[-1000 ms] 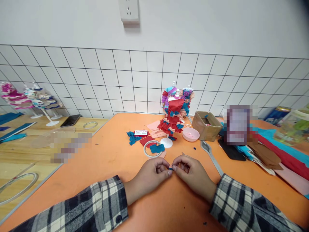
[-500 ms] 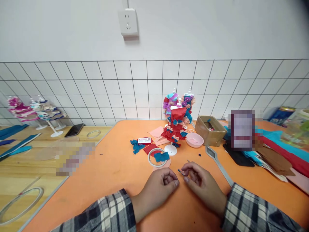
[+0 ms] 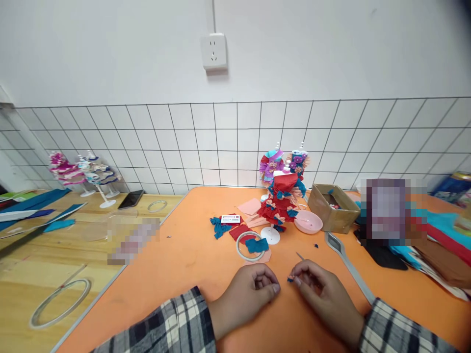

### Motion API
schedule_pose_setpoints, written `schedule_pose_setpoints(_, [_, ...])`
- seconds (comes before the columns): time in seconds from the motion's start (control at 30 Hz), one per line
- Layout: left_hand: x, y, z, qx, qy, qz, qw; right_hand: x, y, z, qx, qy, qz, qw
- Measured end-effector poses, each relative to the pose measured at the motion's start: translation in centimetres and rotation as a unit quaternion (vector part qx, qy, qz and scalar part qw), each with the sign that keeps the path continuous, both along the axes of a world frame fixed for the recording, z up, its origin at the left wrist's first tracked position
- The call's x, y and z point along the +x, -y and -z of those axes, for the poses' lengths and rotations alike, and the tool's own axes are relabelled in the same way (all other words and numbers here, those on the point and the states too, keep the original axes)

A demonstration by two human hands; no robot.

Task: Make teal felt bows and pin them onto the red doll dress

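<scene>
My left hand (image 3: 246, 296) rests on the orange table (image 3: 184, 264) with its fingers curled into a loose fist; nothing shows in it. Just to its right, my right hand (image 3: 324, 299) pinches a tiny blue paper piece (image 3: 290, 279) at the fingertips, and a thin pin-like tool (image 3: 300, 256) sticks up behind its knuckles. A little beyond the hands lies a tape ring (image 3: 250, 246) with a blue paper bow on it. Farther back stands a small dress form in a red crepe paper dress (image 3: 281, 201) on a white base.
A pink dish (image 3: 308, 221), a cardboard box (image 3: 333, 214), a grey ruler-like tool (image 3: 348, 264) and coloured paper sheets (image 3: 441, 240) sit at the right. Scraps and a small labelled box (image 3: 230, 219) lie mid-table. The wooden table (image 3: 44, 264) at the left carries more dress figures (image 3: 79, 171), a phone and tape rings.
The hands have come apart: the blue piece, pinched between both hands before, is now in the right fingertips only. The view has tilted up and shifted left.
</scene>
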State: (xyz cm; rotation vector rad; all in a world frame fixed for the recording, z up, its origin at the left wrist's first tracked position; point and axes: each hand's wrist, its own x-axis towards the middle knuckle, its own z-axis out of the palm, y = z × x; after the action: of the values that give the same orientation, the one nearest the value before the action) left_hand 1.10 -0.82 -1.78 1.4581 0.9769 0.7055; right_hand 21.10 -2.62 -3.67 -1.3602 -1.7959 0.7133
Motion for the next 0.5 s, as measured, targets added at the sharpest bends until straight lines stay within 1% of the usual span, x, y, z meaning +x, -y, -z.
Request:
schedule_pose_setpoints(0.1, [-0.4,0.1,-0.2,0.002,0.001,0.008,1.0,-0.3,0.0,-0.4,-0.019,-0.023,0.004,1.0])
schedule_pose_setpoints(0.23, [-1.0,0.2,0.0,-0.009,0.037,0.004,0.999,-1.0,-0.1,-0.9,-0.044,-0.034,-0.017,0.998])
schedule_pose_setpoints(0.37, [-1.5,-0.1,0.4,-0.026,0.038,-0.004,0.999,-1.5,-0.3,-0.7,-0.073,-0.067,-0.031,0.995])
schedule_pose_setpoints(0.5, [-1.3,0.0,0.4,0.029,-0.002,-0.001,1.0,-1.5,-0.2,-0.5,-0.098,-0.141,-0.034,0.985])
